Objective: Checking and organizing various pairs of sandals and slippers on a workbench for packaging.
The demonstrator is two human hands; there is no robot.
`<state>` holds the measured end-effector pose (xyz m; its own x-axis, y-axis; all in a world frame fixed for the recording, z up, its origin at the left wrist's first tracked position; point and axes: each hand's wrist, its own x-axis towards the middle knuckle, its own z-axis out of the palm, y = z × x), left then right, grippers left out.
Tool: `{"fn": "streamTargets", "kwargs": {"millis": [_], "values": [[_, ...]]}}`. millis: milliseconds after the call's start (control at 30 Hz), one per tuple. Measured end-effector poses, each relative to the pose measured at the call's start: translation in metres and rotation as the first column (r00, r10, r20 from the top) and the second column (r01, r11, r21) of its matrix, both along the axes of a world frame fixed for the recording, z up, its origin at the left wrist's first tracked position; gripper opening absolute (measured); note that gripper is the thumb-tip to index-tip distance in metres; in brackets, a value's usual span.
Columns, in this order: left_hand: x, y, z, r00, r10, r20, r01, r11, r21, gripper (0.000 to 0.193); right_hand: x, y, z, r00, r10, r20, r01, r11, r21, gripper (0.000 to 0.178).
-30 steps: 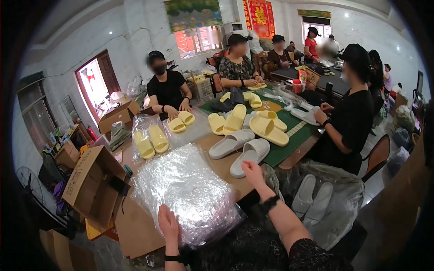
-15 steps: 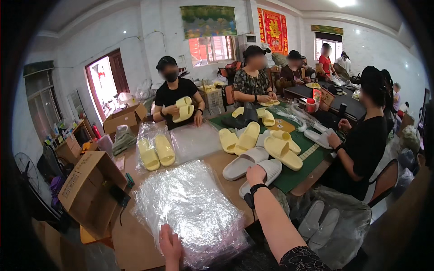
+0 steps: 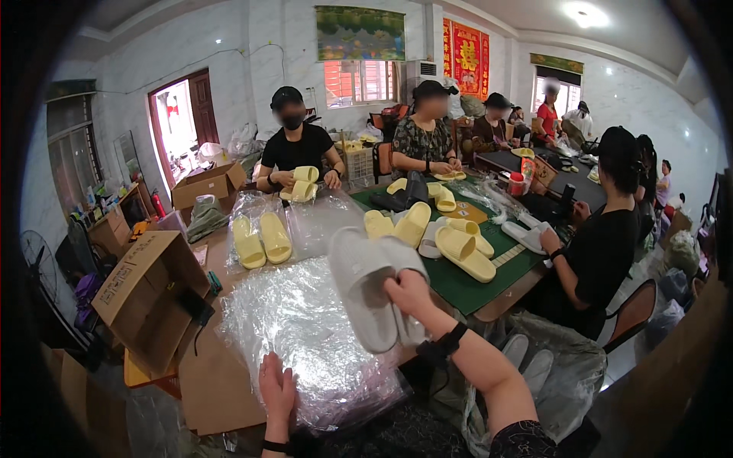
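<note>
two grey slippers (image 3: 370, 294) held soles out, upright.

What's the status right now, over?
Right hand gripping pair of white slippers, raised. Left hand flat on clear plastic bags. Nothing between them.

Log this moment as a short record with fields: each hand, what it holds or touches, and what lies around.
Right hand: grips a pair of white slippers, lifted above the table
Left hand: flat on the stack of clear plastic bags
Table: brown top
Bagged pair: yellow slippers in bag, beyond the stack
Green mat: loose yellow slippers on it
Cardboard box: open, at left
Others: several people seated around the tables
</note>
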<state>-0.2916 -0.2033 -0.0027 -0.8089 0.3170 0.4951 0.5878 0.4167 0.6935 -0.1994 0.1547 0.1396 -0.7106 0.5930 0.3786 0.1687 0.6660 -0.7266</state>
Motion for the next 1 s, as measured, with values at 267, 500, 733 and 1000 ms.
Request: {"fn": "streamTargets", "kwargs": {"millis": [267,500,733,1000], "values": [[0.008,0.003,0.021,0.992,-0.116,0.037,0.116,0.993,0.014,0.047,-0.018,-0.15,-0.037,0.828,0.444,0.343,-0.478,0.878,0.018,0.046],[0.007,0.005,0.016,0.999,-0.019,-0.031,0.015,0.992,-0.128,0.038,-0.031,-0.152,-0.097,0.84,0.391,0.376,-0.46,0.88,0.114,0.044],[-0.002,0.001,-0.002,0.992,0.046,-0.121,-0.057,0.994,-0.093,0.035,-0.002,-0.065,-0.112,0.952,0.045,0.302,-0.1,0.98,0.171,0.045],[-0.002,-0.002,-0.005,0.987,0.039,-0.157,-0.052,0.995,-0.082,0.033,0.024,-0.01,-0.14,0.937,-0.198,0.288,0.131,0.963,0.237,0.051]]}}
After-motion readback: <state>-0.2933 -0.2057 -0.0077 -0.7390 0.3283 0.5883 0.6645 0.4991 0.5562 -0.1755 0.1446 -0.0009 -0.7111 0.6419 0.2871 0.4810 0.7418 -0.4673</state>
